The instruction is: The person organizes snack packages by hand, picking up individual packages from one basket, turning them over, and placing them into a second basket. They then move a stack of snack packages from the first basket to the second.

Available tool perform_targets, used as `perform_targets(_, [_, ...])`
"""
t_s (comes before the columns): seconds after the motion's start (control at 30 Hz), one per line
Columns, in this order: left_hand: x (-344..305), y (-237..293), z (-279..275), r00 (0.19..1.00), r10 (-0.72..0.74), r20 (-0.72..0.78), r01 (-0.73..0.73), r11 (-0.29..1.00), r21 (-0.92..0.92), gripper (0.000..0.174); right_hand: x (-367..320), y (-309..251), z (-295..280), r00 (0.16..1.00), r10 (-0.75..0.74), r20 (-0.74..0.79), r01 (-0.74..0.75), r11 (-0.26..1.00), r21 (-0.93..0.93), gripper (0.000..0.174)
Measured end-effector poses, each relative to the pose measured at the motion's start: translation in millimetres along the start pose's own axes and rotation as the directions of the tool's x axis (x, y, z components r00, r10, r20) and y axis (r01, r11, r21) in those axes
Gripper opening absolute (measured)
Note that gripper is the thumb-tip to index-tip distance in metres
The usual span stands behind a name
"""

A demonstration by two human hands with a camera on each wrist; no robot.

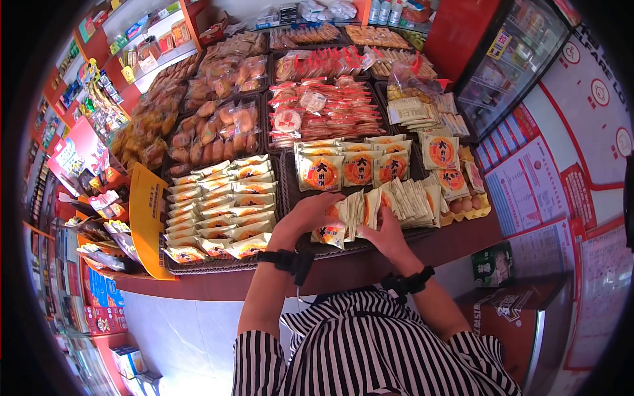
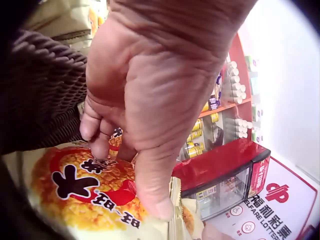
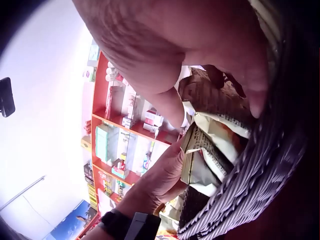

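Both hands are in a dark woven basket [image 3: 245,185] of cream-and-orange rice cracker packets [image 2: 85,192], near the counter's front edge. My left hand [image 1: 309,215] grips packets at the left end of an upright row, its thumb on a crimped edge and its fingers curled at the far side. A little to the right, my right hand [image 1: 388,240] holds packets of the same row [image 1: 403,201] between thumb and fingers. In the right wrist view, packet edges [image 3: 210,145] show between the two hands; some of the right fingertips are hidden.
Stacked rice cracker packets [image 1: 221,211] fill the basket at left, beside a yellow cardboard panel [image 1: 146,221]. Behind stand baskets of red-wrapped snacks [image 1: 330,109] and bagged breads [image 1: 218,135]. Eggs [image 1: 465,206] sit in a yellow tray at right, below a glass-door fridge [image 1: 508,59].
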State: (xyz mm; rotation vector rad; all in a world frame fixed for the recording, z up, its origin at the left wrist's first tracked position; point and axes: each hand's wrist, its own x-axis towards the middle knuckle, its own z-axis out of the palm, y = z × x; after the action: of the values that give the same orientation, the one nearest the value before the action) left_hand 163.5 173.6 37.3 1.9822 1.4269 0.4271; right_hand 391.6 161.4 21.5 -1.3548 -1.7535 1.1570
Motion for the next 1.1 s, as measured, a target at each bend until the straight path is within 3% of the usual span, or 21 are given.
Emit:
perform_targets(0.07, [-2,-5,3,0.999,-0.033,0.027,0.034,0.997,-0.065,0.065,-1,-6,9,0.999,0.027,0.024,-0.03,0.986,0.161,0.056])
perform_targets(0.13, [-7,-19,13,0.992,0.041,-0.123,-0.053,0.994,-0.1,0.062,5,3,16,0.994,0.108,0.028,-0.11,0.988,0.106,0.059])
perform_targets(0.17, [-10,-15,10,0.991,0.031,-0.131,-0.044,0.995,-0.095,0.06,4,-6,19,0.991,0.113,0.068,-0.126,0.958,0.256,0.055])
perform_targets(0.2, [-12,-13,11,0.983,0.03,-0.183,-0.044,0.997,-0.071,0.058,1,-29,14,0.963,0.21,0.169,-0.256,0.906,0.338,0.052])
perform_targets(0.27, [-13,-8,10,0.98,0.009,-0.2,-0.023,0.997,-0.067,0.058,1,-28,18,0.948,0.256,0.187,-0.312,0.864,0.396,0.053])
perform_targets(0.37, [-17,5,6,0.968,0.028,-0.25,-0.039,0.999,-0.037,0.061,0,-36,15,0.948,0.276,0.157,-0.316,0.864,0.391,0.058])
perform_targets(0.43, [-18,11,6,0.917,0.145,-0.372,-0.154,0.988,0.004,0.063,-2,-37,13,0.966,0.233,0.112,-0.259,0.86,0.441,0.059])
perform_targets(0.47, [-20,18,3,0.917,0.142,-0.372,-0.153,0.988,0.001,0.063,-2,-39,10,0.98,0.19,0.056,-0.193,0.851,0.489,0.061])
perform_targets(0.63, [-25,71,-10,0.862,0.167,-0.478,-0.131,0.985,0.108,0.059,-9,-54,-19,0.983,0.173,0.057,-0.175,0.806,0.565,0.064])
perform_targets(0.77, [-23,99,5,0.908,0.071,-0.414,-0.002,0.986,0.165,0.054,-28,-55,-33,0.986,0.138,0.093,-0.164,0.709,0.686,0.063])
perform_targets(0.83, [-21,104,15,0.933,0.039,-0.359,0.026,0.984,0.175,0.053,-34,-42,-37,0.968,0.183,0.169,-0.247,0.609,0.754,0.064])
perform_targets(0.87, [-20,106,19,0.952,-0.004,-0.307,0.064,0.98,0.186,0.053,-37,-38,-39,0.969,0.187,0.16,-0.243,0.609,0.755,0.064])
perform_targets(1.03, [-18,110,39,0.943,0.032,-0.331,0.03,0.983,0.18,0.049,-46,-23,-45,0.959,0.212,0.188,-0.278,0.574,0.77,0.063])
perform_targets(1.1, [-19,109,41,0.957,-0.003,-0.291,0.032,0.995,0.095,0.048,-49,-20,-48,0.957,0.224,0.183,-0.281,0.574,0.769,0.062])
